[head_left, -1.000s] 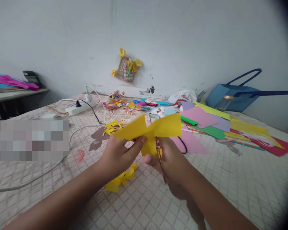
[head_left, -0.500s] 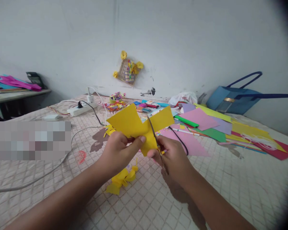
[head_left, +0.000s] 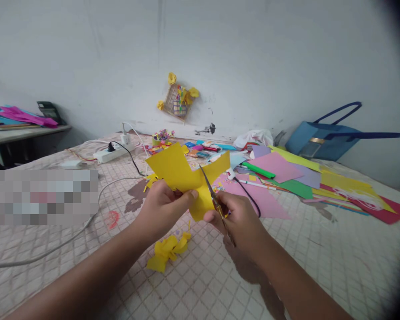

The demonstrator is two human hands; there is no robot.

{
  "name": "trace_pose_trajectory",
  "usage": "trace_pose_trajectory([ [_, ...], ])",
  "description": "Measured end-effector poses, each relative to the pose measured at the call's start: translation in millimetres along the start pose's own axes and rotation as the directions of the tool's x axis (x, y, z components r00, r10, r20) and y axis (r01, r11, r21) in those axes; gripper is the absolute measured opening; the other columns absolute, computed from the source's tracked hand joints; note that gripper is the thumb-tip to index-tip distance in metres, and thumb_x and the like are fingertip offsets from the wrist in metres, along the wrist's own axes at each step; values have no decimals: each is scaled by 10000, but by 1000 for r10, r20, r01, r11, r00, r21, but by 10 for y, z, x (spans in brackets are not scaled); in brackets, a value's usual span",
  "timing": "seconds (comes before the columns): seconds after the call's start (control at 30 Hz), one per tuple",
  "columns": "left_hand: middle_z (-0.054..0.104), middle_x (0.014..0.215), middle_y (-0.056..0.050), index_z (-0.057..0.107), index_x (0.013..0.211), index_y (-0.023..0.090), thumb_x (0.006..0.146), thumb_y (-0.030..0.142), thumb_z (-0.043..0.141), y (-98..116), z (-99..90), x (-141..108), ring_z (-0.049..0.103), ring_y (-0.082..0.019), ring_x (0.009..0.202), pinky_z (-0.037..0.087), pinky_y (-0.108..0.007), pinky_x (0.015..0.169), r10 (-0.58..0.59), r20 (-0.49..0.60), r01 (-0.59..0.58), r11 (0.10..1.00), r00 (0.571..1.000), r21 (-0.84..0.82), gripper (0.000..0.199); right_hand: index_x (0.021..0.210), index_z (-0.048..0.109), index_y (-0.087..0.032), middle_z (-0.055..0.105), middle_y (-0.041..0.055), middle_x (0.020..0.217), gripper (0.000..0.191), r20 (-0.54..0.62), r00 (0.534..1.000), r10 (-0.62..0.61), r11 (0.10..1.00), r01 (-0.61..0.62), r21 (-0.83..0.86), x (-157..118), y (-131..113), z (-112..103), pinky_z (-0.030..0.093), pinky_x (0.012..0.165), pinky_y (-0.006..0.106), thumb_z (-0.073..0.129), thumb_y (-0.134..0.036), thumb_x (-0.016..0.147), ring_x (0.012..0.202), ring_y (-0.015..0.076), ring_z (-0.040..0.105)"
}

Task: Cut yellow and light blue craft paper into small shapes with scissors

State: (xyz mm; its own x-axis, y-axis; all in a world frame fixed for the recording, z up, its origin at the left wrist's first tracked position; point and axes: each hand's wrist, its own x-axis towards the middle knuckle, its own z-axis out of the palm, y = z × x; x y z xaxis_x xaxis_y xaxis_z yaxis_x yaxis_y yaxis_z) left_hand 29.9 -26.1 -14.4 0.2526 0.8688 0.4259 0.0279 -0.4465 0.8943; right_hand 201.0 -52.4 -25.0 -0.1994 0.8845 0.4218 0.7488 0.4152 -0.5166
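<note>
Yellow paper (head_left: pixel 171 169) in our left hand (head_left: pixel 165 209), scissors (head_left: pixel 213 194) in our right hand (head_left: pixel 239 218)

Our left hand pinches the yellow paper, thumb on the near face and the other fingers bent behind it. Our right hand is wrapped around the scissors, whose blades point up and away from us; how the fingers sit in the handles is partly hidden. The blades lie across the front of the paper, their tip by the notch between its two raised wings, and we cannot tell how far apart they stand. We hold the paper up above the patterned cloth (head_left: pixel 193 293).

Below our left hand, a small heap of yellow scraps (head_left: pixel 168 250) lies on the cloth. To the right of the scissors, a black cord (head_left: pixel 251 197) curves over a pink sheet (head_left: pixel 270 208); farther out we see a green roll (head_left: pixel 258 169) and a tangle of white string (head_left: pixel 358 197). On our left, a grey cable (head_left: pixel 26 262) crosses the cloth, and a white power strip (head_left: pixel 111 154) stands near the back. Beyond everything, a blue bag (head_left: pixel 323 142) rests by the wall (head_left: pixel 270 66), where a small frame (head_left: pixel 173 102) carries yellow flowers (head_left: pixel 172 78).
</note>
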Motion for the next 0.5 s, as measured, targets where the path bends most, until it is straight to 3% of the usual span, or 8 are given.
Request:
trace_pose_trajectory([
  [0.17, 675, 754, -35, 611, 785, 143, 717, 214, 587, 22, -5, 9, 627, -152, 679, 515, -257, 596, -33, 1, 33, 995, 999, -96, 101, 617, 406, -194, 426, -33, 558, 242, 8, 1000, 11, 1000, -11, 19, 8, 3, 3, 237, 470, 238, 538, -337, 761, 522, 112, 347],
  [0.5, 674, 762, -39, 623, 781, 150, 700, 224, 591, 27, 1, 7, 636, -173, 709, 522, -296, 642, -62, -14, 60, 994, 998, -94, 114, 592, 388, -193, 399, -45, 533, 297, 1, 1000, 1, 999, -1, 38, 7, 24, 9, 228, 462, 233, 569, -366, 752, 512, 102, 330],
])
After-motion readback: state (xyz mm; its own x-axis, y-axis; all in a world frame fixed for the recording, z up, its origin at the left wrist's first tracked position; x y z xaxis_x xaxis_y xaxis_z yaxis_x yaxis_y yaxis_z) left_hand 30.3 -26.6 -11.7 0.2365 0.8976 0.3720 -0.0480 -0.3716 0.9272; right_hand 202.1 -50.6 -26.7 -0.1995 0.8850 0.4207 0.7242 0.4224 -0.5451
